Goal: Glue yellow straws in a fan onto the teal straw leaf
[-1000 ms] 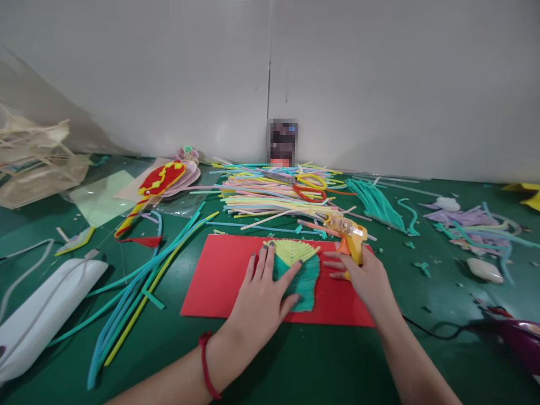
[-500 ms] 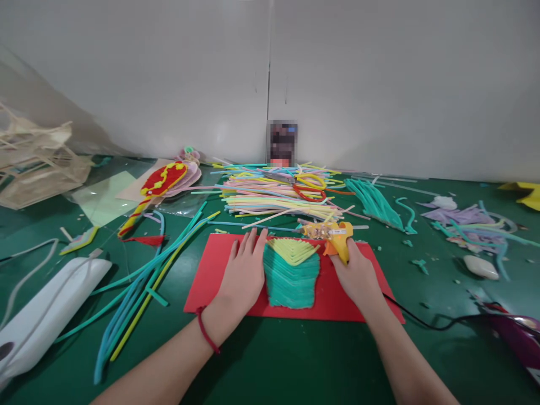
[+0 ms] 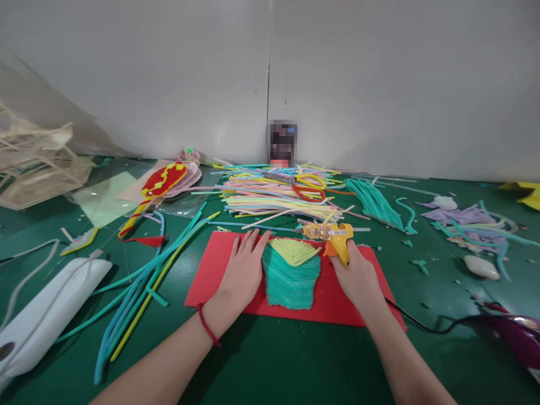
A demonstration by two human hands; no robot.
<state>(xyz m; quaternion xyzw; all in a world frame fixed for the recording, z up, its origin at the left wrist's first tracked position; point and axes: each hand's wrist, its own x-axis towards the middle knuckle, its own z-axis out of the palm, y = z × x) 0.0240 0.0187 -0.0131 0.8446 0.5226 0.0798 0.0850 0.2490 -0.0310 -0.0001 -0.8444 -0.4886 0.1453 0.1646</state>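
Note:
A red sheet [image 3: 211, 270] lies on the green table in front of me. On it sits a leaf-shaped piece [image 3: 291, 273] built of teal strips with yellow strips at its top. My left hand [image 3: 243, 269] lies flat on the red sheet, fingers stretched out, right against the piece's left edge. My right hand [image 3: 356, 275] is closed round the handle of a yellow glue gun [image 3: 335, 237], whose nozzle points left just above the piece's top right corner. A black cord [image 3: 422, 323] trails from the gun to the right.
A heap of coloured strips [image 3: 274, 194] lies behind the red sheet, with teal strips [image 3: 375, 205] to its right. Long teal and yellow strips [image 3: 143, 281] run at the left beside a white object [image 3: 42, 315]. Purple scraps [image 3: 472, 225] and a purple tool [image 3: 518, 334] lie at the right.
My left hand slid off the teal piece onto the red sheet beside it. My right hand brought the glue gun in to the piece's top right corner.

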